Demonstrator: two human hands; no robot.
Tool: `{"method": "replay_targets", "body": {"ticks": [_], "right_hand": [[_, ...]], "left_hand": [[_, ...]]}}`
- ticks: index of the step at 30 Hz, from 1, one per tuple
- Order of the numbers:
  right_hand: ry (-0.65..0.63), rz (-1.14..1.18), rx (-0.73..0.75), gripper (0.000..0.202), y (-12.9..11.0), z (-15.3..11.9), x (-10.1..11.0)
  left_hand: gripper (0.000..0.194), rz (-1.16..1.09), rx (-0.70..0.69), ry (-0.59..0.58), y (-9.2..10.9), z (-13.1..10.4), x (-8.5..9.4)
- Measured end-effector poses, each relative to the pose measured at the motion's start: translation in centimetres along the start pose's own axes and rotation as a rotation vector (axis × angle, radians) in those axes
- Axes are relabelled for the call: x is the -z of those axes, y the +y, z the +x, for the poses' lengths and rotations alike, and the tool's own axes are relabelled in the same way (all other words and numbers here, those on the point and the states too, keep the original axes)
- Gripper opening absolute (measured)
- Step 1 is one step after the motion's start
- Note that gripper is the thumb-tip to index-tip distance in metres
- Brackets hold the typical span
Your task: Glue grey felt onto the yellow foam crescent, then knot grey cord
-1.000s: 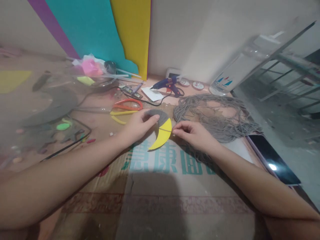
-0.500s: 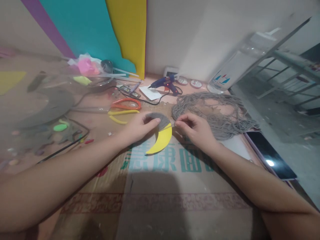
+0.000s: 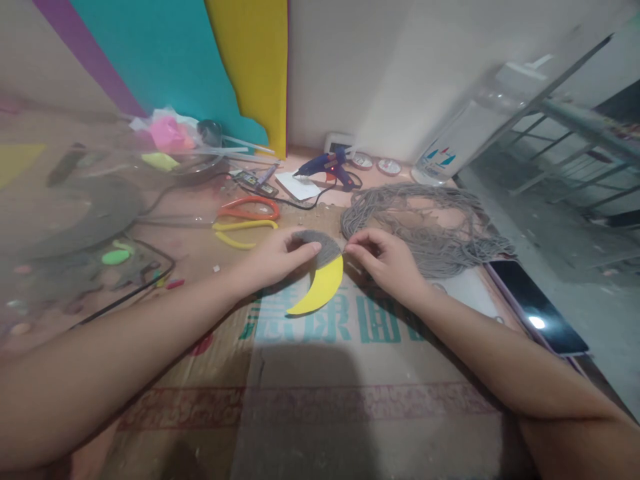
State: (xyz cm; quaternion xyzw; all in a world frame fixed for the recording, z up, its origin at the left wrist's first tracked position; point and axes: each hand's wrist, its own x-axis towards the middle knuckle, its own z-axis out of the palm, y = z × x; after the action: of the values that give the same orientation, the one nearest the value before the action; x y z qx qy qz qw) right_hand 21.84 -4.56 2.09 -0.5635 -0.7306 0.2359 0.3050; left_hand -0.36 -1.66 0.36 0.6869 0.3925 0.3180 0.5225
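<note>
A yellow crescent (image 3: 323, 287) is held above the cardboard by my left hand (image 3: 283, 259), whose thumb presses on its upper part. Grey yarn (image 3: 321, 244) covers that upper part in tight wraps; the lower, pointed part is bare yellow. At the crescent's right edge, my right hand (image 3: 387, 262) pinches a strand of the yarn between thumb and fingertips. Just behind the right hand lies a loose coil of grey yarn (image 3: 430, 260). Fingers of my left hand under the crescent are hidden.
Scissors with orange and yellow handles (image 3: 250, 209) lie left of centre. A blue glue gun (image 3: 323, 163) rests behind, its cord running left. A phone (image 3: 537, 307) is at the right edge, and a clear bottle (image 3: 457, 133) stands by the wall. Clay bits (image 3: 116, 257) lie at left.
My right hand has come slightly closer to the crescent's edge, and the strand visible across the yellow before now sits against the wraps. The crescent is tilted a little differently.
</note>
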Motion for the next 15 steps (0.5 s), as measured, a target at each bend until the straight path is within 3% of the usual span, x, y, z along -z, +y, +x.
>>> {"method": "replay_targets", "body": {"ticks": [5,15], "right_hand": [[0.032,-0.002,0.022,0.015,-0.25,-0.13,-0.03],[-0.023,0.035,0.042,0.016,0.29,-0.08,-0.26]], "left_hand": [[0.023,-0.019,0.031,-0.048,0.09,-0.14,0.00],[0.024,-0.046,0.025,-0.092,-0.13,-0.19,0.10]]}}
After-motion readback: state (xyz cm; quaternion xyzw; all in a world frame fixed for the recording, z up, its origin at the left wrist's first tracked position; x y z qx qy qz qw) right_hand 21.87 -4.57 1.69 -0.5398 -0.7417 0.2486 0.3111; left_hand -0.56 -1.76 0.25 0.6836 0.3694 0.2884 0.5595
